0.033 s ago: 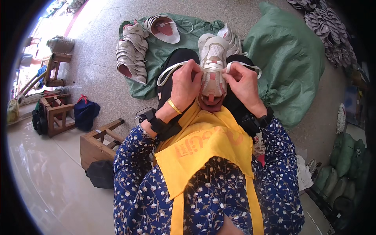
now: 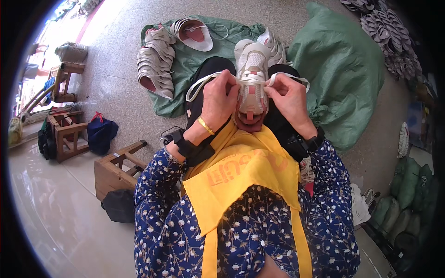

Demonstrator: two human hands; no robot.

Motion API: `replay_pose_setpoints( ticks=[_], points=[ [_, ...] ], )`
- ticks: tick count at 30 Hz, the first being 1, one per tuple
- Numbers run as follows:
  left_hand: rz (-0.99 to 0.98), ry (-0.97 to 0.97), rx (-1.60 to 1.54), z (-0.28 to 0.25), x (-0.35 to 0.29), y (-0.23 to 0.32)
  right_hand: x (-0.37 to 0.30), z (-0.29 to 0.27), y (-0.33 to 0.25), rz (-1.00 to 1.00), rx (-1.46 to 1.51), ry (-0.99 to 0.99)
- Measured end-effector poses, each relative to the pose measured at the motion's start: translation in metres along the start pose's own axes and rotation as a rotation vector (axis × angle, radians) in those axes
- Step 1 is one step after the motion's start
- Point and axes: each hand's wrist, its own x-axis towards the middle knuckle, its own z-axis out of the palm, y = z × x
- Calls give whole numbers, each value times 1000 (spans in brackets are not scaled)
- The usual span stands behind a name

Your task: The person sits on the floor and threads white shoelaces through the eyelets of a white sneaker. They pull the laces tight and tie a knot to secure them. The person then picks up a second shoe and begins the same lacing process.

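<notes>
Left hand [image 2: 219,98] and right hand [image 2: 288,97] pinch a white lace [image 2: 254,79] across a pale shoe [image 2: 251,96]

Taking the shoe as the clock's centre, the left hand sits at 9 o'clock and the right at 3. Each closes thumb and forefinger on the lace near the eyelet rows, and a loose length arcs outward past either hand. The shoe lies between two dark-clad knees [image 2: 208,69], toe toward 12, its pinkish collar at 6, by the yellow apron [image 2: 241,155].

The step in hand looks like lacing, with the strands being settled over the front; whether they form a knot or simply cross is too small to tell. The next move, as I judge it, calls for a level pull toward 9 and 3 together, so that neither end comes out longer and the tongue stays centred.

At 9 to 10 o'clock a row of nested shoes [image 2: 157,60] leans on a green sheet [image 2: 190,65], with a single shoe [image 2: 192,34] at 10. A bulging green sack [image 2: 333,76] fills 3 o'clock, just beyond the right hand.
</notes>
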Motion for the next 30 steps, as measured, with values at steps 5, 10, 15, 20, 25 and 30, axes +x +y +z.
replay_pose_setpoints(
  ticks=[5, 10, 15, 20, 25, 30],
  points=[
    [8, 34, 102, -6, -3, 4, -14, -14, -23, -50, -295, 91],
    [12, 1, 31, -7, -4, 17, -19, -2, -27, -190, -315, -23],
    [147, -56, 211, -7, -8, 15, -18, -1, -20, -160, -391, -7],
    [181, -77, 307, 5, -9, 10, -15, 8, -10, -197, -512, 26],
    [180, -90, 332, 8, -7, 9, -14, 12, -10, -231, -495, 37],
    [186, -108, 304, 6, -6, 4, -14, 6, -9, -221, -467, -4]
  ],
)
